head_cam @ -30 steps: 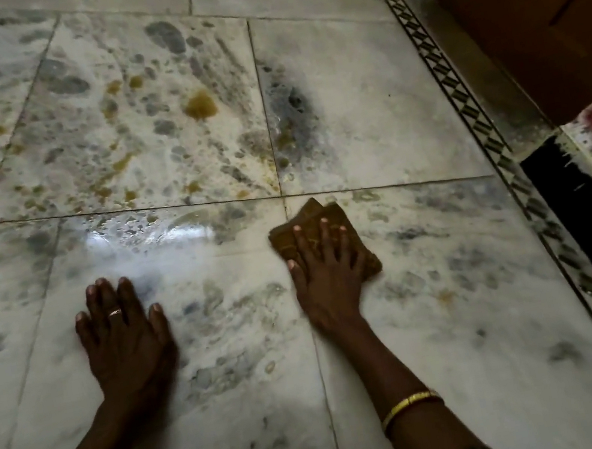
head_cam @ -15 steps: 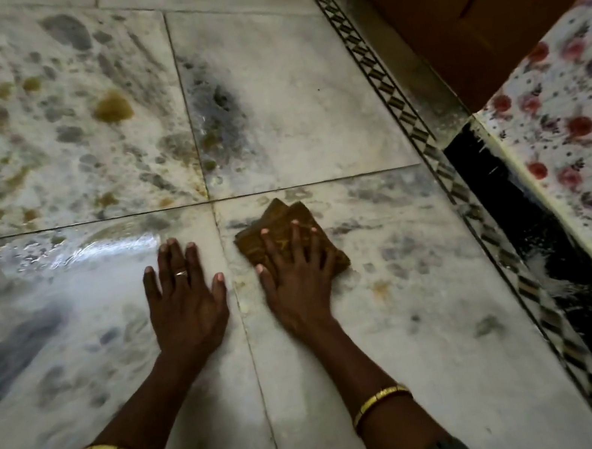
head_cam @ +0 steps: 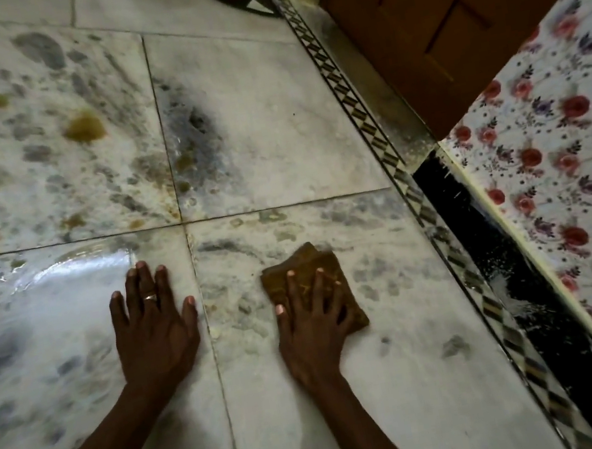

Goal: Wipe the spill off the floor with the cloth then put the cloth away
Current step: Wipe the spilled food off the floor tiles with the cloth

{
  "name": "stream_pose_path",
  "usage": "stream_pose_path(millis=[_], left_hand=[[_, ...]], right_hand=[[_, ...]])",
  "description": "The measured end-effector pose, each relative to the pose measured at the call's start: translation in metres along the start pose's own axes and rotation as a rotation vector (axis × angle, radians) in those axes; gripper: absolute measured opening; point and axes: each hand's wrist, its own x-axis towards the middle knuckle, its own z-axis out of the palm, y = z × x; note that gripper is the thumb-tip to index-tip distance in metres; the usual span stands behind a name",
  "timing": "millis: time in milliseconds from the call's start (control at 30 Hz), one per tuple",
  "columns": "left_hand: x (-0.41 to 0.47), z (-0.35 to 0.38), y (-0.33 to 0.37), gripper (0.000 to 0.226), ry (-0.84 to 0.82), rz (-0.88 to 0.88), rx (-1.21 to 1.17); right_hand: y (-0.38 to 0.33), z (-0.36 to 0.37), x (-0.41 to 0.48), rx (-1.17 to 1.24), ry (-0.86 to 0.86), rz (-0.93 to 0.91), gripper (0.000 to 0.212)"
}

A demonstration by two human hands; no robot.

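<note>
Head view: right hand (head_cam: 310, 324) lies flat with fingers spread, pressing the folded brown cloth (head_cam: 309, 275) onto the white marble floor (head_cam: 413, 381), not closed around it; left hand (head_cam: 153, 320) rests open and flat, holding nothing; yellowish-brown spill (head_cam: 84, 128) lies well beyond.

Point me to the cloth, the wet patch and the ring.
cloth (head_cam: 303, 260): head view, far corner beyond the fingertips.
wet patch (head_cam: 69, 270): head view, shiny glare.
ring (head_cam: 150, 297): head view, band on left hand.
</note>
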Motion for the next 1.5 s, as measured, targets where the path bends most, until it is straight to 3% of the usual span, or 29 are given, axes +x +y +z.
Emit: stream_pose_path(millis=[100, 267, 333, 400, 533, 633, 700, 800, 867, 933, 1000, 1167, 1333, 1400, 1500], left_hand=[[0.0, 0.001, -0.001, 0.071, -0.012, -0.004, -0.008], [0.001, 0.0, -0.002, 0.067, -0.009, 0.007, -0.034], [0.001, 0.001, -0.003, 0.067, 0.006, 0.003, -0.057], [0.003, 0.002, -0.003, 0.067, 0.015, 0.009, -0.072], [0.006, 0.002, -0.007, 0.065, 0.035, 0.045, -0.118], [0.008, -0.003, -0.031, 0.067, 0.036, 0.056, -0.148], [0.017, -0.01, -0.061, 0.069, 0.048, 0.025, -0.103], [0.03, -0.022, -0.11, 0.073, 0.063, -0.061, -0.062], [0.033, -0.027, -0.124, 0.075, 0.047, -0.098, -0.065], [0.031, -0.029, -0.128, 0.075, 0.035, -0.111, -0.073], [0.028, -0.031, -0.131, 0.075, 0.025, -0.114, -0.094], [0.023, -0.038, -0.154, 0.078, 0.029, -0.11, -0.097], [0.024, -0.045, -0.173, 0.083, 0.03, -0.102, -0.131], [0.025, -0.047, -0.174, 0.082, 0.008, -0.091, -0.146], [0.023, -0.051, -0.182, 0.081, -0.039, -0.062, -0.159]], right_hand=[[0.011, -0.004, 0.042, 0.022, -0.021, -0.074, 0.057], [0.0, 0.0, 0.105, 0.029, -0.055, 0.226, 0.058], [-0.027, 0.001, 0.128, 0.042, -0.104, 0.252, 0.059], [-0.059, 0.001, 0.142, 0.033, -0.121, 0.172, 0.06], [-0.121, 0.01, 0.108, 0.044, -0.092, -0.185, 0.062], [-0.11, 0.014, 0.07, -0.006, -0.082, -0.456, 0.058], [-0.078, 0.013, 0.062, -0.043, -0.04, -0.537, 0.055], [-0.064, 0.011, 0.071, 0.021, -0.04, -0.294, 0.06], [-0.088, 0.013, 0.089, 0.064, -0.048, -0.073, 0.056], [-0.131, 0.013, 0.108, 0.063, -0.08, 0.034, 0.055], [-0.179, 0.014, 0.115, 0.072, -0.122, -0.02, 0.056], [-0.275, 0.023, 0.064, 0.045, -0.178, -0.371, 0.06], [-0.249, 0.021, 0.046, 0.024, -0.096, -0.601, 0.057], [-0.238, 0.016, 0.054, -0.015, -0.128, -0.559, 0.06], [-0.269, 0.013, 0.074, 0.003, -0.223, -0.301, 0.063]])
